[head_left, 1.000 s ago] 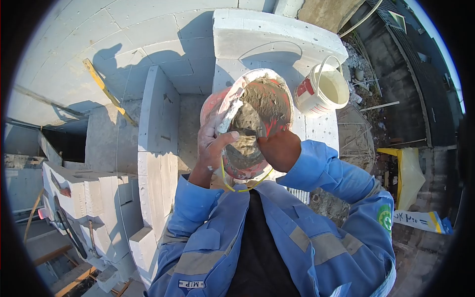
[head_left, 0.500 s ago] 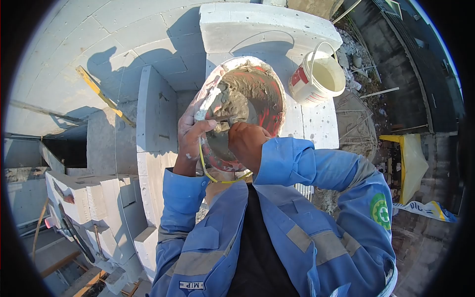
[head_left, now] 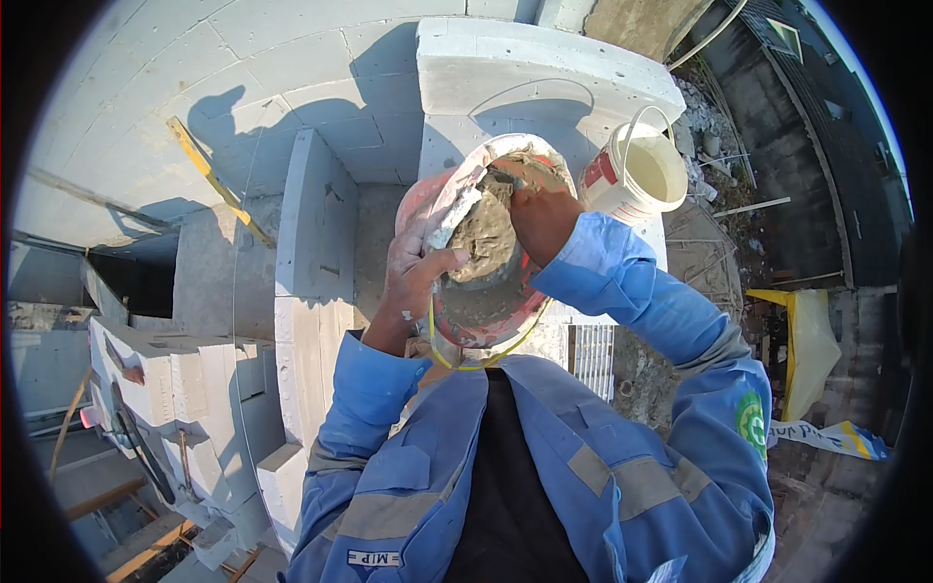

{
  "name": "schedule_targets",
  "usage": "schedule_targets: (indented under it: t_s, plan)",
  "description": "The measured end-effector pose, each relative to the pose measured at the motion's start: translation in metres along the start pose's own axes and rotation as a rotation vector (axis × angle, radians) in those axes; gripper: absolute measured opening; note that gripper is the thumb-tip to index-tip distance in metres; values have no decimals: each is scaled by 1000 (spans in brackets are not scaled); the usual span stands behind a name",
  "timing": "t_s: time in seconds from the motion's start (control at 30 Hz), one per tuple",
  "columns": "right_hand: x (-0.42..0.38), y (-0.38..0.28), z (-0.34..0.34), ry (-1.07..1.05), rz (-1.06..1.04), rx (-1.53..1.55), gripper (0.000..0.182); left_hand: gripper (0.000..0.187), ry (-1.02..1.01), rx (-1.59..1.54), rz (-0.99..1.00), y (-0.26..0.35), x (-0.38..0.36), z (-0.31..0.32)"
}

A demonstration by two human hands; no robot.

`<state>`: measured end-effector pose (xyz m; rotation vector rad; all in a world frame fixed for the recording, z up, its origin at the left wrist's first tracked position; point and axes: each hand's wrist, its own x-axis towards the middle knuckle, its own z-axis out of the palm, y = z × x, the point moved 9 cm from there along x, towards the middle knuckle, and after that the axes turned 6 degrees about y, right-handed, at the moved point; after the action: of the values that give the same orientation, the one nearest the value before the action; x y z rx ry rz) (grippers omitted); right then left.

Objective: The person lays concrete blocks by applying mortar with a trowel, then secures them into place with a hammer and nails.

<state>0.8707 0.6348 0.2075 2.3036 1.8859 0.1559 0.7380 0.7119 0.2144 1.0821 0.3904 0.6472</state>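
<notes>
A red mortar bucket (head_left: pixel 420 201), its rim crusted white, tilts in front of my body on the white blocks. Grey wet mortar (head_left: pixel 483 233) lies heaped inside, and a yellow handle (head_left: pixel 486 366) hangs on my side. My left hand (head_left: pixel 413 277) is closed on the bucket's left rim, thumb over the edge. Inside the far right part of the bucket, my right hand (head_left: pixel 544 223) is closed round what looks like a trowel (head_left: pixel 507 179). Only a bit of dark metal shows by the fingers; the rest is hidden by hand and mortar.
A white pail (head_left: pixel 637 175) with a raised wire handle stands to the right on the blocks. A long white block (head_left: pixel 544 63) lies behind the bucket. Left are an upright block (head_left: pixel 313 219), a yellow level-like bar (head_left: pixel 219 180) and a thin string. The ground drops away right.
My right hand has moved away from me and right, toward the bucket's far side. The bucket sits slightly lower and more to the right in view, and its mortar lies differently.
</notes>
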Motion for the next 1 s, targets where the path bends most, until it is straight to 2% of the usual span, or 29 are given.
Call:
schedule_targets:
  t_s: [0.07, 0.1, 0.27, 0.33, 0.37, 0.47, 0.53, 0.6, 0.63, 0.7, 0.73, 0.8, 0.87, 0.93, 1.0]
  plan:
    - [-7, -9, 11, -12, 124, 43, 36, 61, 3, -7, 2, 2, 1, 4]
    - [-13, -16, 22, -168, 105, 51, 34, 62, 2, -60, -3, 2, 3, 5]
    - [-45, -36, 31, -150, 78, 45, 29, 64, -10, -71, -31, -1, 2, 3]
    - [-52, -38, 18, -219, 11, 247, 26, 65, -56, -73, 15, 5, 0, 13]
    - [-54, -30, 6, -216, 22, 221, 25, 66, -66, -65, -63, -6, -4, 13]
    - [-61, -1, -22, -113, 8, 213, 25, 69, -61, 66, -95, -16, -10, 12]
    - [-63, 24, -19, -56, 129, 193, 24, 69, -81, 125, -55, -15, -12, 8]
    - [-68, 34, -2, -193, 152, 337, 29, 69, -84, -12, -106, -13, -16, 11]
    - [-76, 37, 11, -197, 154, 338, 29, 69, -84, -13, -110, -16, -16, 8]
    - [-92, 12, 62, -359, 88, 1048, 35, 67, -106, 57, -9, -15, -13, 2]
    - [-101, -1, 89, -542, 151, 1133, 32, 67, -100, 56, -6, -18, -12, 1]
    - [-110, -29, 87, -920, 645, 1370, 25, 64, -95, 312, 137, -16, -14, 5]
    - [-108, -40, 75, -926, 667, 1497, 25, 63, -113, 285, 164, -15, -13, 11]
    - [-108, -44, 68, -936, 676, 1619, 24, 63, -84, 52, -9, -20, -13, 11]
    - [-93, -34, 57, -686, 551, 1591, 30, 63, -95, 59, -14, -18, -13, 12]
